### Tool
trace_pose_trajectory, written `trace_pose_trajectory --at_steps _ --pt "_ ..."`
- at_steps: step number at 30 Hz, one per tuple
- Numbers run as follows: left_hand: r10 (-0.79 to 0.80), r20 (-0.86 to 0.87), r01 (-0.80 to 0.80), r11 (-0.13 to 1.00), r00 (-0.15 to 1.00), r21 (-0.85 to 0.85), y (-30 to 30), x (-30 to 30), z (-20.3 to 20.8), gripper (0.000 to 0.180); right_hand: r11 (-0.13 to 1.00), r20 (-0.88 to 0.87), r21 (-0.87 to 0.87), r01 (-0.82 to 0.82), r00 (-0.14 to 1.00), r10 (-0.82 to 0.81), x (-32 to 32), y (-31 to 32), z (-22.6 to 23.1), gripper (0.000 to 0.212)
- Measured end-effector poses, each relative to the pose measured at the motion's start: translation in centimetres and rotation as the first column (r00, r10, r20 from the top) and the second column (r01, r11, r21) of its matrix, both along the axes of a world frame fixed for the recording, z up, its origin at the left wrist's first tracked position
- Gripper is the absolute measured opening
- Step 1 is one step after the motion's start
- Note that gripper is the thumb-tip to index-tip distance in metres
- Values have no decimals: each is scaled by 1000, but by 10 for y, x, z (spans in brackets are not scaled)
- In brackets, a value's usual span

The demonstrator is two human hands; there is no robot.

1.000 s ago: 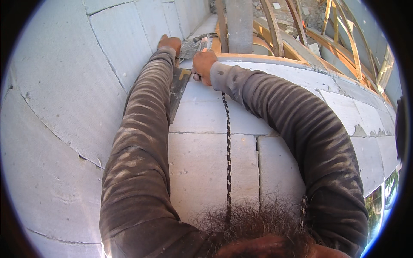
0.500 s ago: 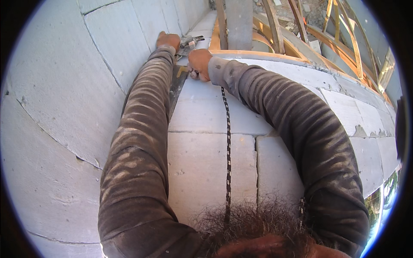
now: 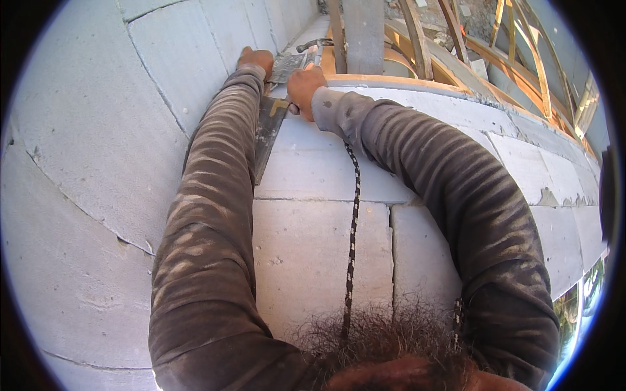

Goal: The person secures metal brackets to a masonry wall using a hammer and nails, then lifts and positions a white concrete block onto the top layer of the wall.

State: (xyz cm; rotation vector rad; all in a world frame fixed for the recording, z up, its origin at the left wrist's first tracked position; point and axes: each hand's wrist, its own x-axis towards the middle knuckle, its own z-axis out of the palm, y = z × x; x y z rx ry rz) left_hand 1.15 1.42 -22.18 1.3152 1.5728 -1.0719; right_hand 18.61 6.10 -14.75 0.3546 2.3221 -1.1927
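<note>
My right hand [image 3: 305,91] is closed round the handle of a claw hammer [image 3: 314,45], whose dark head shows beyond the fist. My left hand [image 3: 256,60] is closed beside the pale block wall, at the far end of my reach; what its fingers grip is hidden. Between the hands, a grey flat piece [image 3: 291,68] lies by the left fingers. Partly under my left forearm, a flat, dark grey, blade-like plate [image 3: 268,140] with a yellowish angled mark lies on the pale blocks [image 3: 319,241].
A tall pale block wall [image 3: 85,150] rises on the left. At the far right, wooden boards and battens [image 3: 469,81] stand and lean beyond an orange-brown wooden edge [image 3: 398,81]. A black-and-white cord [image 3: 353,241] hangs across the blocks between my arms.
The hammer head has lifted away from my left hand and swung to the right. My right hand has shifted slightly with it, and the cord has swayed right. My left hand has stayed almost still.
</note>
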Motion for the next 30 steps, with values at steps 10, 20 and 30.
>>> trace_pose_trajectory --at_steps 10,20,30 --pt "2 16 1 991 1000 -134 18 1 -4 26 996 68 0 -88 994 87 3 21 0 3" --pt "-129 19 130 958 991 -254 22 6 -4 32 998 -6 -54 29 1000 -29 9 14 -10 4" --pt "-166 50 167 986 985 -22 48 23 -3 25 961 11 -189 203 979 -205 25 -13 -66 9"
